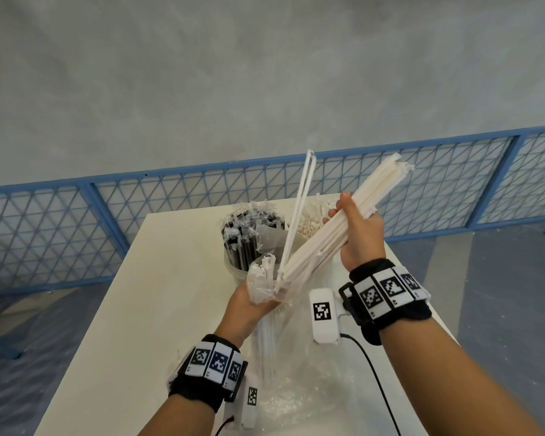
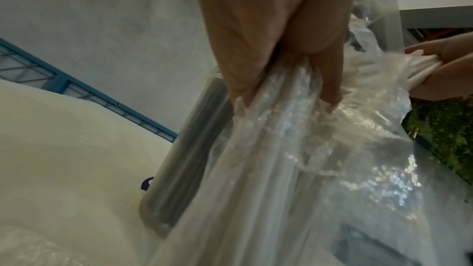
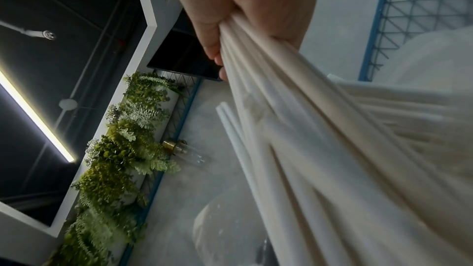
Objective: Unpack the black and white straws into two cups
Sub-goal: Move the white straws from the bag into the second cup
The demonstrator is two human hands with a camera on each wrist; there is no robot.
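Observation:
My right hand (image 1: 356,228) grips a bundle of white straws (image 1: 387,187), slanted up to the right above the table; its lower end sits in the mouth of a clear plastic bag (image 1: 261,284). My left hand (image 1: 249,309) pinches that bag mouth, and the bag hangs down to the table with a few white straws inside. Two loose white straws (image 1: 299,202) stick up steeply from the bag. Behind stands a clear cup of black straws (image 1: 243,250), and further back white straws (image 1: 309,225) stand in a second cup that is mostly hidden. In the left wrist view my fingers (image 2: 330,80) squeeze the bag (image 2: 294,149); in the right wrist view my fingers (image 3: 217,58) wrap the straws (image 3: 320,149).
The white table (image 1: 158,309) has crumpled clear wrap (image 1: 290,401) near its front edge. A black cable (image 1: 378,379) runs from my right wrist. A blue mesh fence (image 1: 107,221) stands beyond the table's far edge.

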